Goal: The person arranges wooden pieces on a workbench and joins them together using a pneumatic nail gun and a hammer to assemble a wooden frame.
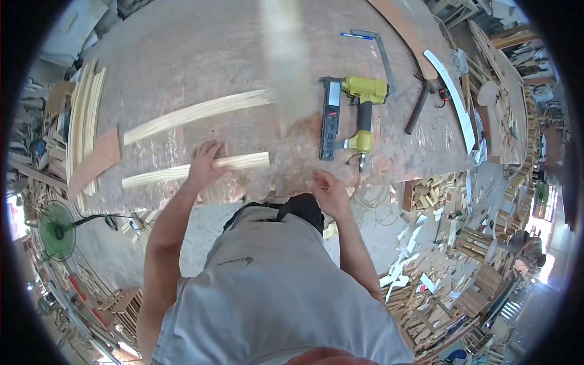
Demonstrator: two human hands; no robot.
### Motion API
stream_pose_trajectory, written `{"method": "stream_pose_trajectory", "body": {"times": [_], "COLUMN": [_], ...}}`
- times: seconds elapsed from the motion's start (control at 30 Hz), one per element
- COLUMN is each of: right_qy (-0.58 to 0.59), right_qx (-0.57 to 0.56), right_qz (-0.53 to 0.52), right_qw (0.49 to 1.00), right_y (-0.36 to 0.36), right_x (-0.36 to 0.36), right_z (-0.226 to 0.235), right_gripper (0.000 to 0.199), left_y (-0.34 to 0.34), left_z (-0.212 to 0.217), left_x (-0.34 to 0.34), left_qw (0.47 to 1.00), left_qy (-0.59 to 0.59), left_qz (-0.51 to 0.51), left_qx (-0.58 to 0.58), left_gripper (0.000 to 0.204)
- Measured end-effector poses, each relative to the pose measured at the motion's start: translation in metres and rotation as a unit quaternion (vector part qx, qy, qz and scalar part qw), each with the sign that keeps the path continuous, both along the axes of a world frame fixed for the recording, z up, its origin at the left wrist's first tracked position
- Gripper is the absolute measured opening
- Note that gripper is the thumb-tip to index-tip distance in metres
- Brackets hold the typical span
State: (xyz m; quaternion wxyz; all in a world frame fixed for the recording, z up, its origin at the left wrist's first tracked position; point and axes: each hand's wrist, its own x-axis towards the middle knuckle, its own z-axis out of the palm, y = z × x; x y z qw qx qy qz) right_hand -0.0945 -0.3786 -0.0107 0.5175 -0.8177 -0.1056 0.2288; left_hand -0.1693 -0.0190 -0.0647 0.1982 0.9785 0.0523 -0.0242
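My left hand [205, 163] lies on a pale curved wood strip [243, 162] near the front edge of the brown workbench [182, 55], fingers spread over it. A second, longer curved strip [194, 113] lies just beyond it. My right hand [328, 190] hovers at the bench's front edge with loosely curled fingers, holding nothing that I can see. A yellow and black nail gun [353, 115] rests on the bench a short way beyond my right hand.
A stack of curved strips [85, 115] and a brown board [94, 161] lie at the bench's left. A metal square [380, 48], a dark bar [418, 106] and a white curved piece [453, 97] lie at right. A green fan [58, 231] stands lower left; wood offcuts litter the floor at right.
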Motion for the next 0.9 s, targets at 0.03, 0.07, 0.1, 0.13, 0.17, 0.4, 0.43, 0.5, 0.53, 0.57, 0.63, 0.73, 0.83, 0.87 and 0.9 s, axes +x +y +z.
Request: {"method": "stream_pose_trajectory", "body": {"times": [0.03, 0.07, 0.1, 0.13, 0.17, 0.4, 0.43, 0.5, 0.53, 0.57, 0.63, 0.73, 0.83, 0.87, 0.9], "right_qy": [-0.002, 0.01, 0.022, 0.018, 0.015, 0.031, 0.026, 0.044, 0.062, 0.057, 0.096, 0.13, 0.151, 0.155, 0.16], "right_qx": [-0.009, -0.011, -0.011, -0.018, -0.031, -0.054, -0.065, -0.052, -0.045, -0.043, -0.05, -0.005, 0.023, 0.052, 0.081], "right_qz": [0.0, 0.007, 0.014, 0.019, 0.032, 0.015, 0.013, 0.039, 0.041, 0.05, -0.01, -0.05, -0.101, -0.127, -0.151], "right_qw": [1.0, 1.0, 1.0, 0.999, 0.999, 0.998, 0.997, 0.997, 0.996, 0.996, 0.994, 0.99, 0.983, 0.978, 0.972], "right_y": [0.004, 0.007, 0.01, 0.012, 0.016, 0.008, 0.004, 0.006, 0.007, 0.013, 0.029, 0.033, 0.035, 0.031, 0.03], "right_x": [-0.009, -0.014, -0.019, -0.022, -0.027, -0.033, -0.031, -0.023, -0.016, -0.013, -0.014, -0.003, 0.008, 0.009, 0.01], "right_z": [-0.003, -0.01, -0.016, -0.02, -0.023, -0.025, -0.03, -0.031, -0.031, -0.025, -0.011, -0.02, -0.032, -0.038, -0.04], "right_gripper": [0.037, 0.037, 0.036, 0.036, 0.035, 0.035, 0.038, 0.04, 0.043, 0.043, 0.039, 0.036, 0.028, 0.023, 0.019], "left_y": [0.004, 0.007, 0.009, 0.012, 0.016, 0.004, 0.002, -0.006, -0.009, -0.01, -0.018, -0.035, -0.034, -0.034, -0.034], "left_z": [-0.007, -0.013, -0.019, -0.028, -0.037, -0.061, -0.057, -0.044, -0.039, -0.035, -0.024, -0.018, -0.014, -0.016, -0.018], "left_x": [-0.012, -0.021, -0.03, -0.03, -0.035, -0.019, -0.015, -0.018, -0.02, -0.019, -0.016, -0.006, 0.004, 0.008, 0.011], "left_qw": [1.0, 1.0, 0.999, 0.999, 0.998, 0.992, 0.991, 0.995, 0.994, 0.993, 0.992, 0.988, 0.986, 0.986, 0.978], "left_qy": [-0.002, -0.006, -0.01, -0.029, -0.054, -0.119, -0.114, -0.09, -0.092, -0.095, -0.093, -0.112, 0.0, -0.003, 0.027], "left_qz": [0.0, 0.001, 0.003, 0.011, -0.013, -0.043, -0.06, -0.045, -0.045, -0.052, -0.07, -0.085, -0.11, -0.106, -0.13], "left_qx": [-0.009, 0.012, 0.035, 0.019, 0.014, -0.027, -0.024, -0.029, -0.038, -0.046, -0.053, -0.056, -0.127, -0.126, -0.163], "left_gripper": [0.072, 0.07, 0.069, 0.066, 0.063, 0.051, 0.052, 0.053, 0.053, 0.053, 0.051, 0.049, 0.039, 0.039, 0.037]}}
